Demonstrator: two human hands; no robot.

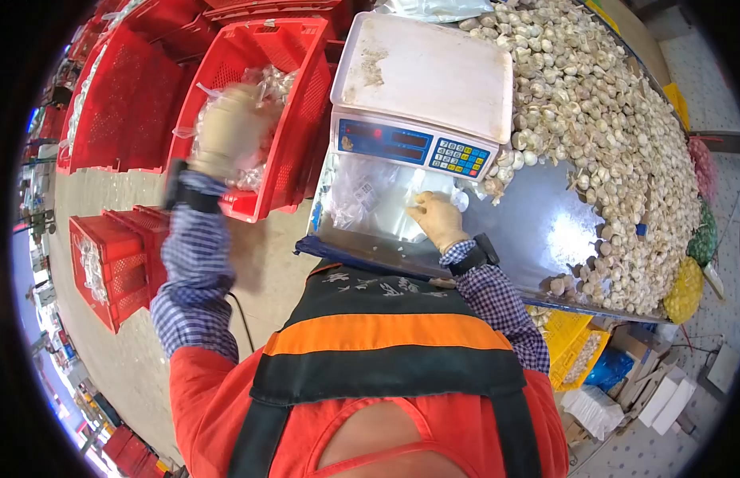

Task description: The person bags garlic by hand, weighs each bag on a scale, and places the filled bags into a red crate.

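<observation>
My left hand (230,135), in a pale glove, is smeared by motion above a red crate (316,60). Small clear bags of garlic (278,86) lie in that crate, partly behind the hand. Whether its fingers hold anything is blurred. On the metal table, below the scale (422,80), is my gloved right hand (436,219). Its fingers are closed at the edge of a clear plastic bag (400,209). A bunch of crumpled clear bags with printed labels (354,195) lies left of it.
Loose garlic bulbs (601,135) are heaped across the table's right side. More red crates (123,103) stand at the left, one stack lower on the floor (119,263). A yellow crate (573,350) sits below the table's right front edge.
</observation>
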